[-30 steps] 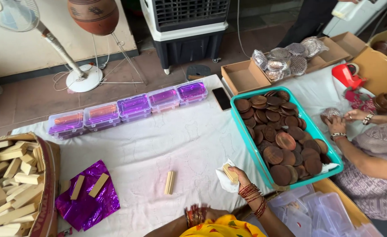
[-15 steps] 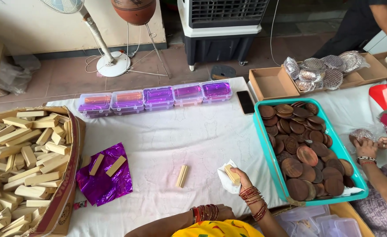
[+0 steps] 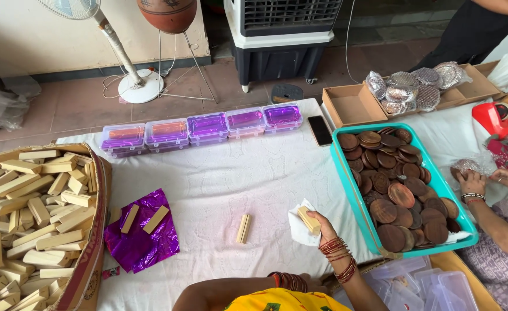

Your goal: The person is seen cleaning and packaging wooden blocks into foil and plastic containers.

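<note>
My right hand grips a small pale wooden block together with a white cloth, just above the white tablecloth. Red bangles ring that wrist. Another wooden block lies on the cloth to the left of the hand. My left forearm crosses the bottom edge, with bangles at the wrist; the left hand itself is tucked behind my right forearm and hardly shows. Further left, a purple foil sheet carries two more blocks.
A cardboard box heaped with wooden blocks stands at the left. A row of clear boxes with purple foil and a phone lie at the back. A teal tray of brown discs is at the right, beside another person's hands.
The view has swung left and moved closer, bringing more of the block box in. My right hand still holds the block and cloth in much the same spot.
</note>
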